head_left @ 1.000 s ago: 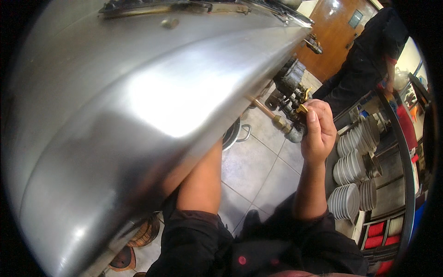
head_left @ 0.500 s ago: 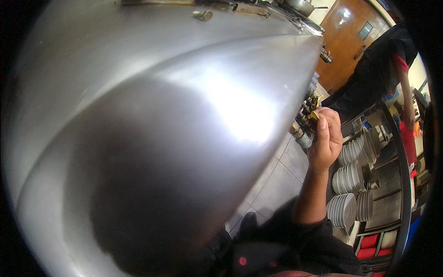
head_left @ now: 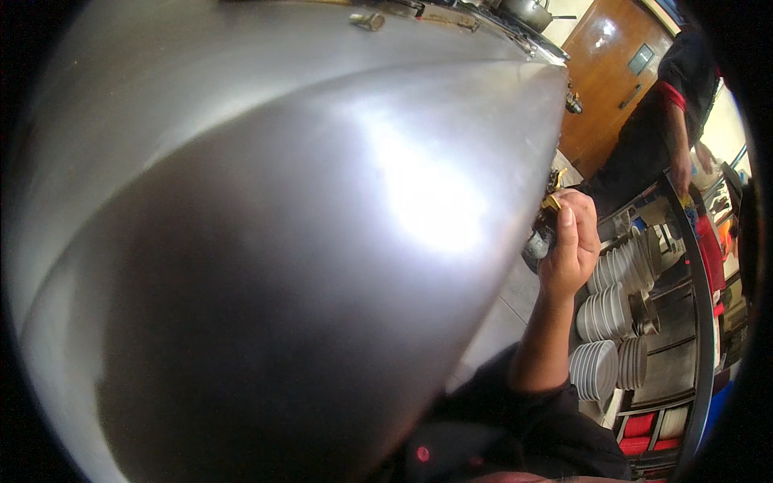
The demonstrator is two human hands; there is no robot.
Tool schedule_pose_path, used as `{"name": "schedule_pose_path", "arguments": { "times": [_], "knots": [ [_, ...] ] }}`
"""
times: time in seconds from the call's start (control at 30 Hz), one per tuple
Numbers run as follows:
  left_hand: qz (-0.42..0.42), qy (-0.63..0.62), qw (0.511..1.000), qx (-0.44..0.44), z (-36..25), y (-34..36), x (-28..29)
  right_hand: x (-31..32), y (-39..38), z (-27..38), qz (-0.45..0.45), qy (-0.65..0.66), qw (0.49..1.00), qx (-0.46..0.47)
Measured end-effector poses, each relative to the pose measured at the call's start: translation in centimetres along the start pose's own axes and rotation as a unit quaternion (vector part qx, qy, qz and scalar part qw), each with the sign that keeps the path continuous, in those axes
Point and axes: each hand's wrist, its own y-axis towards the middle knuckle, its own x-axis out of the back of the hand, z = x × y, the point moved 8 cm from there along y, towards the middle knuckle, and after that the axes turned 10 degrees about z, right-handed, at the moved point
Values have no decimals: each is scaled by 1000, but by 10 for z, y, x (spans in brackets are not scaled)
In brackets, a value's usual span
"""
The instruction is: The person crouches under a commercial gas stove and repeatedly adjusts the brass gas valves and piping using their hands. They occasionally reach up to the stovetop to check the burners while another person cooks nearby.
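Observation:
My right hand (head_left: pixel 570 249) is closed round a small yellow valve handle (head_left: pixel 552 203), thumb pressed along its near side. The handle belongs to dark metal pipe fittings (head_left: pixel 539 240) beside the edge of a broad, shiny steel surface (head_left: pixel 306 274). Much of the pipework is hidden behind that edge and my fingers. The steel fills the left and middle of the picture, with a bright glare on it. My left hand is out of sight.
Stacked white plates (head_left: pixel 594 370) stand on a metal shelf unit (head_left: pixel 702 322) right of my forearm. Beyond it, a person in dark clothes (head_left: pixel 644 133) stands near a wooden door (head_left: pixel 600 72). A pot (head_left: pixel 525 12) sits at the far end. A short metal piece (head_left: pixel 368 22) lies on the steel.
My right hand keeps its grip on the valve handle. The view has shifted slightly, and the steel covers more of the floor. The other person's arm has moved left, over the shelf unit.

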Motion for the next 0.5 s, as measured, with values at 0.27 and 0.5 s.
{"name": "schedule_pose_path", "arguments": {
  "times": [0.27, 0.5],
  "knots": [
    [13, 8, 1000, 12, 0, 1, -3, 1, -1, 1, -1, 6, 1000, 4],
    [-68, -149, 986, -26, 14, -4, 21, 1, -1, 2, -4, 14, 1000, 9]
  ]
}}
